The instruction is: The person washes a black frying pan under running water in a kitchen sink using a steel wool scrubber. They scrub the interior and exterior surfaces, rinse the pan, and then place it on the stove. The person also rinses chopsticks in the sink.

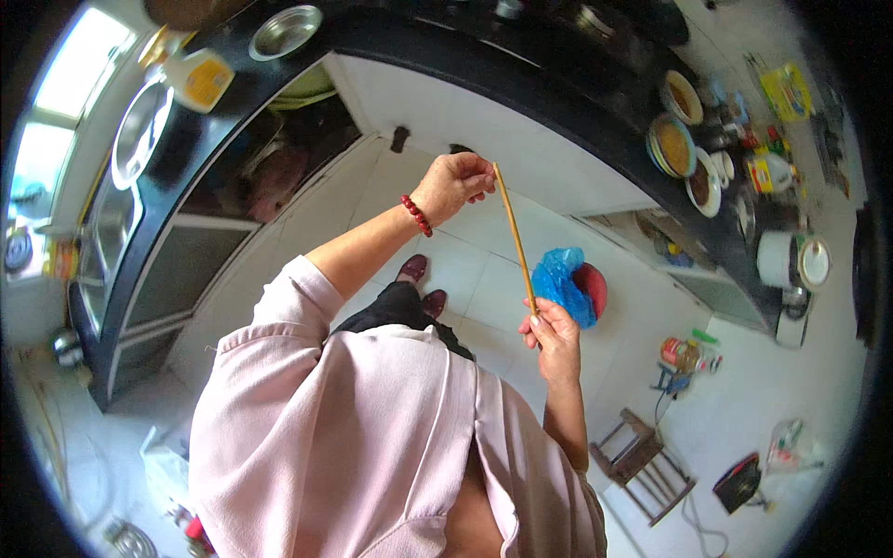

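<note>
My right hand [554, 331] grips the lower end of a pair of wooden chopsticks [515, 240], which look pressed together as one stick. They slant up and to the left over the floor. At their far tip, the bunched fingertips of my left hand [453, 187] pinch the end. A red bead bracelet [416, 215] circles the left wrist. Beyond my right hand, a red bin [593, 287] with a blue plastic bag [561, 279] over it stands on the floor.
A black countertop [432, 66] bends around the front. It carries a metal basin [286, 33], a bowl of food [673, 146] and a white pot [776, 257]. On the right floor stand a wooden stool [638, 453] and an oil bottle [682, 354]. A cabinet [279, 160] gapes at left.
</note>
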A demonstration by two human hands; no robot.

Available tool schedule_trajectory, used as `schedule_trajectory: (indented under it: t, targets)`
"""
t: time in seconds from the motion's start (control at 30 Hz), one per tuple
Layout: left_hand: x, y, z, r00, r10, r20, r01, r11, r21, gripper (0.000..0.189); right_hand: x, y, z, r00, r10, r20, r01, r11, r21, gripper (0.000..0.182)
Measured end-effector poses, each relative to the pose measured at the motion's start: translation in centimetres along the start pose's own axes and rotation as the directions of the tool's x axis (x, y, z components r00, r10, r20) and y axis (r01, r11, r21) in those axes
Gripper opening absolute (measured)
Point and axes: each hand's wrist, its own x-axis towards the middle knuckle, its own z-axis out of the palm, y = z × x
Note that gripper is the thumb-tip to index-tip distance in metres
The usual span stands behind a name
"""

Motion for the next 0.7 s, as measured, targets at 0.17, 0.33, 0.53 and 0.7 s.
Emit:
schedule_trajectory:
  t: [0.17,0.33,0.53,0.7]
  targets:
    - [-5.8,0.5,-5.5,0.979,-0.061,-0.194,0.045,0.995,-0.085,0.013,0.5,0.6,3.0,0.995,0.022,0.096,-0.013,0.995,-0.095,0.024]
    - [-8.6,-0.6,-10.3,0.955,-0.099,-0.280,0.046,0.981,-0.189,0.010,0.3,1.8,5.6,0.997,0.044,0.062,-0.039,0.996,-0.075,0.023]
    - [-8.8,-3.0,-12.2,0.951,-0.201,-0.237,0.108,0.929,-0.353,0.008,-2.4,3.4,6.1,0.995,0.082,-0.060,-0.079,0.996,0.050,0.022]
    - [-6.0,-3.9,-8.0,0.953,-0.235,-0.189,0.142,0.903,-0.406,0.010,-4.6,4.7,2.0,0.958,0.104,-0.269,-0.031,0.964,0.264,0.022]
